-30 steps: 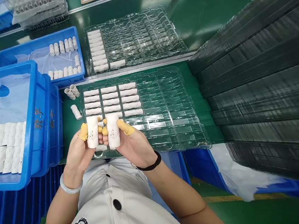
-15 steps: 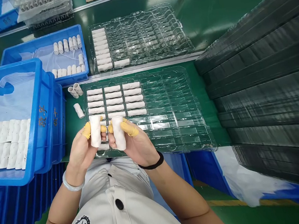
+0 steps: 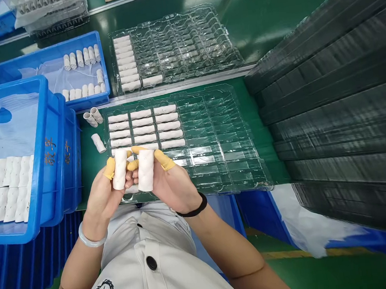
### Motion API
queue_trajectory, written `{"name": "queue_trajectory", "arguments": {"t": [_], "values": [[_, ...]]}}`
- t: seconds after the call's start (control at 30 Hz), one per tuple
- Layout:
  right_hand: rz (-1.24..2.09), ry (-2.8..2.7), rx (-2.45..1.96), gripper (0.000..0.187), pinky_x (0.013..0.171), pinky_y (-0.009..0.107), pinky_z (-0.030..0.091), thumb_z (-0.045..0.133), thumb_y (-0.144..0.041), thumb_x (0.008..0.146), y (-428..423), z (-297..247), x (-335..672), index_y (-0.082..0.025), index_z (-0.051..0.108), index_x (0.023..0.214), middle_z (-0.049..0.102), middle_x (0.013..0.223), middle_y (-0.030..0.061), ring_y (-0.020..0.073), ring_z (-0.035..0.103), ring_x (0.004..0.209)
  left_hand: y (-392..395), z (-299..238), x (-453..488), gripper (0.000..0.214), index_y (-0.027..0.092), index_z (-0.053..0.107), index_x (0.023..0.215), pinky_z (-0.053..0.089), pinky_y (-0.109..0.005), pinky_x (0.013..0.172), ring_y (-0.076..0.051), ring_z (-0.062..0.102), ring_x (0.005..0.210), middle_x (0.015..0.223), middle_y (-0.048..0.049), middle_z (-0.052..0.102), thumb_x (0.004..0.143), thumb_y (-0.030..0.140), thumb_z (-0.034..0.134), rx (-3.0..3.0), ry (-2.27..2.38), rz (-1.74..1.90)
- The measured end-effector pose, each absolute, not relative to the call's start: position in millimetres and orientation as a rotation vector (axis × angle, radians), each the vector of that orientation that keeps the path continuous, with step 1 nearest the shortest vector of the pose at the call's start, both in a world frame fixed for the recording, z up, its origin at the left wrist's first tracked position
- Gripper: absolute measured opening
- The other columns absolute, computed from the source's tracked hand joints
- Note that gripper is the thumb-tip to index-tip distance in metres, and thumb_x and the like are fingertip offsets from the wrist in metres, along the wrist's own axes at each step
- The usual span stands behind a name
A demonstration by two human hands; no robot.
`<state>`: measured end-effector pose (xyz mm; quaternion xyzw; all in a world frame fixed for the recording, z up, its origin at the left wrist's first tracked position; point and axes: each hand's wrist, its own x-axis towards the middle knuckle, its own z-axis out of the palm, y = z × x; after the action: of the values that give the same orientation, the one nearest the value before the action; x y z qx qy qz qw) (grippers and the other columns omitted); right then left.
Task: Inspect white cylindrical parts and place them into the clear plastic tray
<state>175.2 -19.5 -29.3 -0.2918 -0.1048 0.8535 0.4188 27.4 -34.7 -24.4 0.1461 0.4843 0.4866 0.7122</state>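
Observation:
My left hand (image 3: pixel 103 195) grips a white tube-shaped part (image 3: pixel 119 169), held upright between fingers capped in yellow finger cots. My right hand (image 3: pixel 169 183) grips a second white part (image 3: pixel 145 170) beside it, tilted slightly right. Both hands hover over the near left edge of a clear plastic tray (image 3: pixel 214 147). The tray's left three columns hold rows of white parts (image 3: pixel 143 129) lying flat.
A blue bin (image 3: pixel 47 150) full of white parts stands at the left. A second blue bin (image 3: pixel 48 51) with some parts sits behind it. Three loose parts (image 3: pixel 93 127) lie between bin and tray. Another clear tray (image 3: pixel 175 45) lies farther back. Dark stacked trays (image 3: pixel 340 101) fill the right.
Both parts have been turned in my fingers; the dark markings seen a second ago no longer face me. The right part has tilted a little. My hands stay in the same place.

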Motion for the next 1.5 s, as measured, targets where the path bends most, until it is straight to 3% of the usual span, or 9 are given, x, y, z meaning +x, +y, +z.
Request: {"name": "queue_trajectory", "arguments": {"t": [0.27,0.4,0.53,0.73,0.93,1.03,1.17,1.27,1.5], "values": [[2.109,-0.225,-0.739,0.037,0.078,0.033,0.054,0.033,-0.03,0.104,-19.2,-27.9,177.7,-0.013,0.063,0.118,0.072,0.087,0.0072,0.0171,0.066,0.078,-34.4,-27.5,31.2,0.028,0.008,0.071,0.083,0.054,-0.023,0.061,-0.014,0.062,0.065,0.074,-0.0084,0.067,0.09,0.034,0.068,0.364,1.11,1.146],[2.056,-0.273,-0.748,0.028,0.074,0.031,0.054,0.056,-0.038,0.095,-20.7,-34.9,180.2,-0.015,0.067,0.109,0.069,0.082,0.004,0.0163,0.064,0.076,-35.1,-30.5,29.1,0.04,0.008,0.072,0.086,0.053,-0.025,0.063,-0.016,0.062,0.066,0.075,-0.0104,0.068,0.096,0.044,0.058,0.403,1.107,1.115],[2.031,-0.355,-0.704,0.035,0.055,0.025,0.046,0.074,-0.044,0.084,-22.2,-38.2,180.8,-0.017,0.067,0.105,0.065,0.075,0.0008,0.0113,0.055,0.058,-35.5,-30.7,27.4,0.043,0.01,0.07,0.088,0.048,-0.022,0.057,-0.012,0.053,0.057,0.064,-0.0048,0.06,0.095,0.051,0.057,0.427,1.042,1.101],[2.078,-0.287,-0.769,0.032,0.063,0.027,0.051,0.062,-0.045,0.092,-19.2,-35.4,179.7,-0.016,0.069,0.103,0.066,0.079,0.0022,0.0125,0.058,0.064,-33.5,-29.8,30.7,0.031,0.009,0.069,0.087,0.052,-0.026,0.062,-0.015,0.06,0.062,0.071,-0.0078,0.065,0.092,0.039,0.065,0.377,1.113,1.136],[2.076,-0.415,-0.692,0.035,0.054,0.024,0.045,0.078,-0.049,0.079,-22.7,-39.1,181.5,-0.016,0.065,0.084,0.064,0.065,0.0007,0.012,0.055,0.055,-34.6,-30.0,29.7,0.034,0.01,0.07,0.096,0.051,-0.024,0.059,-0.013,0.058,0.063,0.074,-0.0065,0.065,0.093,0.043,0.062,0.368,1.082,1.135],[2.041,-0.414,-0.724,0.035,0.055,0.025,0.045,0.076,-0.049,0.081,-23.2,-39.5,181.1,-0.018,0.065,0.095,0.067,0.072,0.001,0.0113,0.054,0.055,-34.5,-29.2,28.7,0.036,0.01,0.069,0.093,0.048,-0.021,0.055,-0.012,0.053,0.059,0.066,-0.0043,0.06,0.094,0.045,0.061,0.39,1.045,1.11],[2.065,-0.291,-0.777,0.038,0.068,0.031,0.053,0.056,-0.05,0.095,-20.0,-35.3,179.7,-0.017,0.067,0.109,0.07,0.084,0.0042,0.0142,0.059,0.066,-33.1,-27.9,30.3,0.037,0.009,0.068,0.079,0.052,-0.024,0.06,-0.013,0.057,0.062,0.069,-0.0077,0.062,0.095,0.042,0.06,0.379,1.092,1.111],[2.065,-0.222,-0.783,0.034,0.073,0.03,0.053,0.048,-0.04,0.099,-18.0,-33.0,179.9,-0.016,0.068,0.111,0.07,0.086,0.0043,0.0147,0.062,0.073,-32.6,-27.9,31.5,0.033,0.009,0.069,0.086,0.052,-0.024,0.06,-0.014,0.057,0.064,0.073,-0.0078,0.063,0.095,0.039,0.059,0.34,1.094,1.133],[1.998,-0.325,-0.74,0.03,0.062,0.027,0.05,0.076,-0.044,0.081,-22.1,-40.1,181.2,-0.017,0.064,0.089,0.064,0.078,0.0011,0.013,0.059,0.067,-34.4,-29.2,29.1,0.037,0.008,0.07,0.093,0.048,-0.02,0.054,-0.012,0.056,0.062,0.069,-0.0056,0.061,0.09,0.045,0.067,0.374,1.018,1.108]]}}
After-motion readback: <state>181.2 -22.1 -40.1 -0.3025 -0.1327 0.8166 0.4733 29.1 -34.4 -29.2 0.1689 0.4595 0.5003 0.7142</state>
